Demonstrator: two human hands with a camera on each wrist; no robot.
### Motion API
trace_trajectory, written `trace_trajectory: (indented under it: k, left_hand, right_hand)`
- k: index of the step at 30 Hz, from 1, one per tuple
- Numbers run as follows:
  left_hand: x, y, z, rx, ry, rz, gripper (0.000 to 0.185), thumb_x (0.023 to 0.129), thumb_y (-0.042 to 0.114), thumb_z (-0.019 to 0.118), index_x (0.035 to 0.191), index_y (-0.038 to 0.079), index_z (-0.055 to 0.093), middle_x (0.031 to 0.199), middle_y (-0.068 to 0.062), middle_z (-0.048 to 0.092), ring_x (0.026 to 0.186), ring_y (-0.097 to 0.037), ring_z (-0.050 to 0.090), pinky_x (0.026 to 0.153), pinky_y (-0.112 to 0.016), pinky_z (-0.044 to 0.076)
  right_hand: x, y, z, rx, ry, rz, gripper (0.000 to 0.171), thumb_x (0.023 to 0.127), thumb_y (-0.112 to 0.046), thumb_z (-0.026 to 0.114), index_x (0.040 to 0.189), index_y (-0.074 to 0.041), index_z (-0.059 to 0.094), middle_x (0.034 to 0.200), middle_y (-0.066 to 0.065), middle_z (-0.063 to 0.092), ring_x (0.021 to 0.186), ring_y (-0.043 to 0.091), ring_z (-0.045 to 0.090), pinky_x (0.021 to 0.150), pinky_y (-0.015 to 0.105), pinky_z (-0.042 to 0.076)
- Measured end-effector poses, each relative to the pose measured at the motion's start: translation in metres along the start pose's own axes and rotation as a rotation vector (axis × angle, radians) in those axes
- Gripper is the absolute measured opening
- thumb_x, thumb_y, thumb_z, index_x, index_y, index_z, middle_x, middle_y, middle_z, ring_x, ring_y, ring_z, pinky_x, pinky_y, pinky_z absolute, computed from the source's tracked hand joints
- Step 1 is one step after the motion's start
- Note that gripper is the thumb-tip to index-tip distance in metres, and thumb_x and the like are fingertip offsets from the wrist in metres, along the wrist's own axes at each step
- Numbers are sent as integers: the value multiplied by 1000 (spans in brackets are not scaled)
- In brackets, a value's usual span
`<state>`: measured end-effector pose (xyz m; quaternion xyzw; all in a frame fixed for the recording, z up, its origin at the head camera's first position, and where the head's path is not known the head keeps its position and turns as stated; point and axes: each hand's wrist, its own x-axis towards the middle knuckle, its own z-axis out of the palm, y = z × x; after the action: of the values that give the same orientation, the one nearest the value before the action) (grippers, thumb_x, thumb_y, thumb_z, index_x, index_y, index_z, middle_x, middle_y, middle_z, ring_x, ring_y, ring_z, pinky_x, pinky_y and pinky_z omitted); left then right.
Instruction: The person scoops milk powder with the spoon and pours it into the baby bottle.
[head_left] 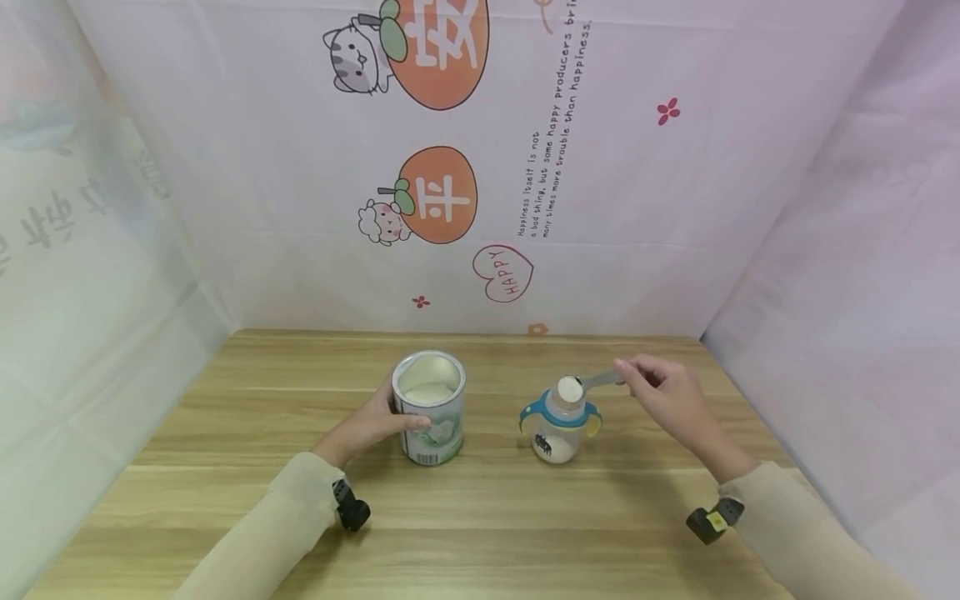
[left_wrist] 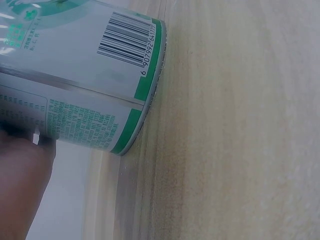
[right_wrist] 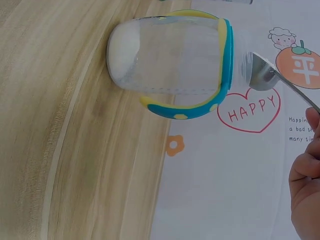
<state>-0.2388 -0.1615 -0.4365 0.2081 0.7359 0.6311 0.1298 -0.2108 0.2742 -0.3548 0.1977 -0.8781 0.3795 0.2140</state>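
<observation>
The left hand [head_left: 367, 427] wraps around the side of the can [head_left: 430, 407], fingers curled on its wall and thumb toward the front. The can stands upright on the bench [head_left: 480, 533] with its top open; only the head view looks down into it and shows white powder inside. The left wrist view shows what the head view cannot: the barcode and green print on the can's wall [left_wrist: 85, 75], its base rim meeting the wood, and a bit of the hand [left_wrist: 22, 190] at the lower corner.

Right of the can stands the bottle [head_left: 559, 421], upright, between the two hands. The right hand [head_left: 667, 396] pinches the handle of a spoon [head_left: 592, 383] and holds its bowl, heaped with white powder, just over the bottle's open mouth. The right wrist view adds a side look through the clear bottle [right_wrist: 170, 55]: white powder lies at its bottom, a blue and yellow collar rings its neck, and the metal spoon [right_wrist: 265, 75] sits at the mouth. The fingers [right_wrist: 307, 170] show only at that view's edge.
</observation>
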Motion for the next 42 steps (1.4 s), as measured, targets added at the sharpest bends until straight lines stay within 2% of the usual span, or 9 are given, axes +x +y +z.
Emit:
trace_trajectory:
  k: [7,10,14,18,20,24,27,34,42]
  left_hand:
    - [1,0,0,0,-5,2,99,87,19,80,159,28,13,151,-15,38,140,-34,35,115,-60,22]
    - [1,0,0,1,-4,-1,99,87,20,80,159,28,13,152,-16,37,140,-35,35,115,-60,21]
    - [1,1,0,0,-3,-3,100,87,20,80,159,28,12,152,-17,37,140,-35,34,115,-60,21]
    - [2,-1,0,0,-1,1,101,86,20,81,160,26,11,152,-17,37,140,-36,34,115,-60,21]
    - [2,-2,0,-1,-2,5,102,86,20,80,160,24,10,151,-18,37,141,-37,33,115,-60,21]
    - [3,-4,-1,-1,-1,3,102,87,19,80,160,24,10,151,-18,37,141,-37,33,115,-60,21]
    - [3,-4,-1,-1,0,2,102,86,20,80,160,25,9,152,-17,37,141,-37,33,115,-60,21]
    - [2,-1,0,-9,-2,7,102,87,19,80,160,25,10,152,-18,36,141,-37,32,116,-60,20]
    - [-1,2,1,-3,18,-28,102,85,22,82,159,28,12,151,-13,39,141,-34,33,116,-59,19]
  right_hand:
    - [-4,3,4,-5,2,-70,20,99,-15,64,80,-18,68,60,-4,51,47,9,39,40,23,34]
    - [-6,6,6,-22,12,-180,20,96,-7,67,81,-19,68,60,-8,49,47,7,38,41,21,33]
    - [-6,10,9,-77,57,-377,18,89,0,72,80,-16,69,62,-13,45,52,3,36,46,16,31]
    - [-6,13,13,-93,98,-536,12,91,-8,70,80,-11,70,66,-14,45,56,-1,36,50,13,31]
    - [-6,13,14,-89,110,-584,17,96,-15,67,80,-9,70,68,-14,48,57,-2,37,49,12,32]
    - [-7,13,17,-112,125,-633,34,103,-30,57,81,-8,71,70,-12,52,59,-2,39,49,11,33]
    - [-8,12,18,-149,136,-666,39,105,-34,53,80,-9,70,69,-11,53,59,-1,39,49,12,33]
    - [-11,10,19,-224,131,-734,37,105,-32,53,78,-11,68,67,-11,51,56,-2,37,46,11,31]
    - [-11,11,20,-278,120,-791,34,104,-29,56,78,-11,68,67,-9,53,54,-1,39,44,12,35]
